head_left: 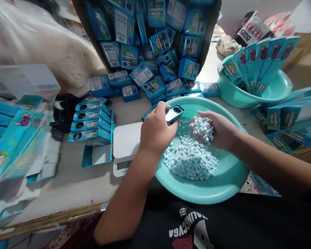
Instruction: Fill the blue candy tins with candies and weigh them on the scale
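My left hand [158, 128] is closed around a small blue candy box [175, 113], held tilted over the far left rim of a turquoise basin [204, 197]. A round dark hole shows in the box's end. In my right hand [220, 129], over the basin's right side, lies a heap of pale blue and white candies [203, 129], the fingers curled under them. Below both hands, a pile of the same candies [194, 160] covers part of the basin floor. Left of the basin sits a white kitchen scale [126, 143], its display partly hidden by my left forearm.
An overturned carton [211, 31] spills many blue candy boxes [142, 72] behind the basin. Several boxes [89, 121] stand in a row left of the scale. A second basin [285, 86] holds flat box sleeves at right. More flattened packaging [18, 138] lies far left.
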`<state>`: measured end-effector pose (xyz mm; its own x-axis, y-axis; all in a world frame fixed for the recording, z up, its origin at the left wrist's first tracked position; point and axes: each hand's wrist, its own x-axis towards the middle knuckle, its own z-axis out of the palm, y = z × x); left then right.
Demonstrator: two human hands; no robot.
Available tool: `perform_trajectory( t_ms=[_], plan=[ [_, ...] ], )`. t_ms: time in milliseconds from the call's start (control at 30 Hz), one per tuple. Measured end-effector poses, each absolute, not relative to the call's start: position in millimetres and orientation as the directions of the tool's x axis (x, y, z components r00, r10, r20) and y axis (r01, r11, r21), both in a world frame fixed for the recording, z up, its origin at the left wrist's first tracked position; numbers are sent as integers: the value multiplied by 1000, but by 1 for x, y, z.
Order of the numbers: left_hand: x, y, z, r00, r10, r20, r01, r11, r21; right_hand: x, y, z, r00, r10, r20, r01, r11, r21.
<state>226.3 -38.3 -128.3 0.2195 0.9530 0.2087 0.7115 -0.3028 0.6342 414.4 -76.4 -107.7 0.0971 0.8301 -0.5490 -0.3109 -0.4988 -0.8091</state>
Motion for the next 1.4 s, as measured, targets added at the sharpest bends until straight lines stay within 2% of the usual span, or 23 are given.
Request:
perform_trajectory(
  t_ms=[67, 133, 200, 333, 700, 967, 1033, 1133, 1200, 1400],
  plan=[
    [227, -39, -127, 273, 945, 178, 703, -322, 634, 418, -69, -101, 52, 792, -608, -534, -493, -687],
    [227, -39, -127, 330, 931, 159, 696, -354, 625, 418, -62, -96, 107, 810, -577, -649, -383, -657],
    [228, -40, -129, 398, 905, 152, 677, -401, 617, 415, -56, -94, 153, 838, -523, -688, -290, -665],
    [228, -42, -132, 558, 820, 131, 578, -497, 647, 406, -51, -96, 163, 878, -450, -721, -205, -662],
    [228, -42, -130, 703, 706, 84, 470, -550, 690, 405, -56, -99, 229, 901, -368, -698, -111, -707],
    [227, -42, -128, 708, 699, 95, 438, -541, 718, 402, -61, -99, 245, 926, -286, -640, -67, -765],
    [227, -42, -129, 715, 692, 102, 422, -543, 726, 401, -62, -100, 245, 939, -243, -586, -56, -808],
    [227, -41, -130, 714, 688, 128, 392, -544, 742, 400, -63, -101, 266, 948, -172, -368, -65, -928],
    [227, -41, -132, 703, 696, 145, 382, -542, 749, 400, -64, -100, 285, 947, -148, -262, -72, -963],
    [226, -42, -132, 692, 702, 170, 377, -552, 744, 395, -69, -97, 281, 953, -112, -292, -26, -956]
  ],
)
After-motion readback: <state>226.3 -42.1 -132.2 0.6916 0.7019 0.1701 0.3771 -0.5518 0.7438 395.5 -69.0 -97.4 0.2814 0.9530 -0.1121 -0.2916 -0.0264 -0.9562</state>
